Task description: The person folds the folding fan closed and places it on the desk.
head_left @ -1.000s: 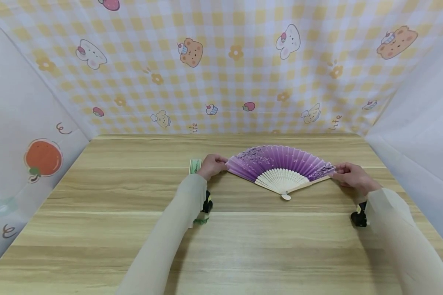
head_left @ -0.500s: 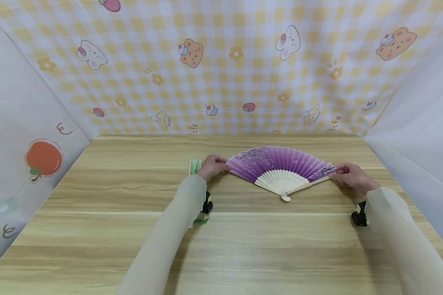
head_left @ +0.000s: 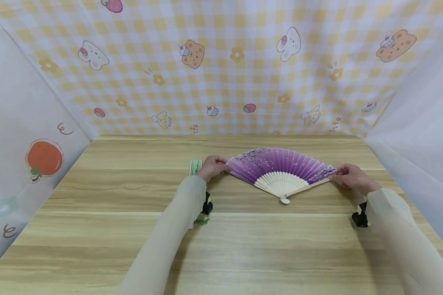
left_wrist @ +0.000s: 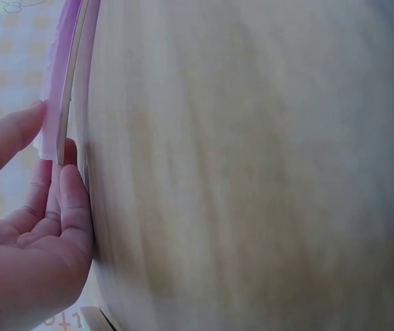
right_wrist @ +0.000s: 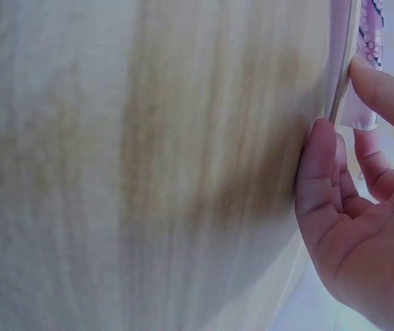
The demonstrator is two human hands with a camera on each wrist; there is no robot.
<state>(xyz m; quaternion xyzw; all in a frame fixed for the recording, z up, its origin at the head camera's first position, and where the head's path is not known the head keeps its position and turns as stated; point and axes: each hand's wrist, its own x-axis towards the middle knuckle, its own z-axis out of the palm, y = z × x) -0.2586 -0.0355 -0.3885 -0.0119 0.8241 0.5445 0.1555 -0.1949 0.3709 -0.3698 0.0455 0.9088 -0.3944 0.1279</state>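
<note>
A purple folding fan with a blossom print and pale ribs lies spread on the wooden table, its pivot end toward the person. At its left end, my left hand pinches the outer edge between thumb and fingers. My right hand pinches the opposite end in the same manner. In the left wrist view, the thumb rests on the fan's pink-purple edge and the fingers curl beneath it. The right wrist view has the thumb against the outer rib, fingers below.
A pale green printed strip lies beside the left hand, mostly hidden under that forearm; a green cord shows farther down. The wooden table ends at a checkered cloth behind, with white cloth at both sides.
The fan's upper edge and pivot have shifted slightly toward the person in the head view. Both hands keep their hold on its ends.
</note>
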